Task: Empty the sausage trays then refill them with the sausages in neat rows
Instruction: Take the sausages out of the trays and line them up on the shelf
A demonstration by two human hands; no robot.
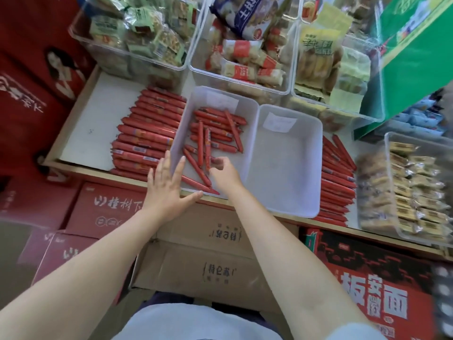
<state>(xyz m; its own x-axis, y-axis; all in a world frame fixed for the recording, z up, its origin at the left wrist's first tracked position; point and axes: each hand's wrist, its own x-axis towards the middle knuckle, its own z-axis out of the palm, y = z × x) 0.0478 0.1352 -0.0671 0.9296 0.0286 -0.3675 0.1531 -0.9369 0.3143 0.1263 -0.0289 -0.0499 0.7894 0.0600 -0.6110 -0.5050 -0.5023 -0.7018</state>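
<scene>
The tabletop [98, 123] carries two translucent sausage trays side by side near its front edge. The right tray [289, 168] is bare inside; the left tray [181, 123] holds a loose, crisscrossed scatter of thin red sausages [215, 128], thickest toward 12 o'clock. At 9 o'clock of the left tray lies a large row of sausages [147, 133] on the tabletop; another row [335, 182] lies at 3 o'clock of the right tray.

The left hand [166, 185] is spread, fingers straight, resting on the left tray's near corner and wall, grasping nothing. The right hand [223, 170] reaches in with fingers curled, pinching the near end of one sausage [207, 148].

The tray sits at the tabletop's front edge; a pull toward 6 o'clock could tip it onto the cartons [203, 253] below. The slick casing may also slip from a fingertip pinch.
</scene>
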